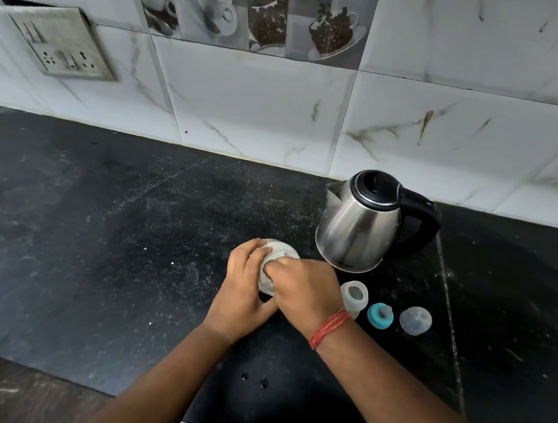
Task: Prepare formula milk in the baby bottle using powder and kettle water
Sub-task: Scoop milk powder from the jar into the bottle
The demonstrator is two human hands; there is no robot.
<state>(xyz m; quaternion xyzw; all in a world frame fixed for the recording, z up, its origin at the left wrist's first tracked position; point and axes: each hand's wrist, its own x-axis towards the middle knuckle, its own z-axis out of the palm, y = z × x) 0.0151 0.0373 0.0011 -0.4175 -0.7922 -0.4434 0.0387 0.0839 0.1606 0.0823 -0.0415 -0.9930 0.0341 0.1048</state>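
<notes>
1. Head view: the left hand (245, 287) wraps its fingers around a small translucent white powder container (277, 263) on the black speckled stone counter (97, 226).
2. The right hand (303, 289) closes its fingers on the container's top; whether they pinch anything is hidden.
3. Just right of the right wrist stands the open clear baby bottle (354, 296), then a teal collar with teat (380, 315) and a clear domed cap (415, 320).
4. Beyond the fingers stands a steel kettle with black handle (365, 224).

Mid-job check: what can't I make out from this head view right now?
- Jar: mostly covered by the left hand and right hand; contents and whether its lid is on, unseen.
- Kettle: lid shut, water level hidden.
- Bottle: lower part behind the right wrist; too small to see anything inside.
- Teal ring and clear cap: too small for detail.
</notes>
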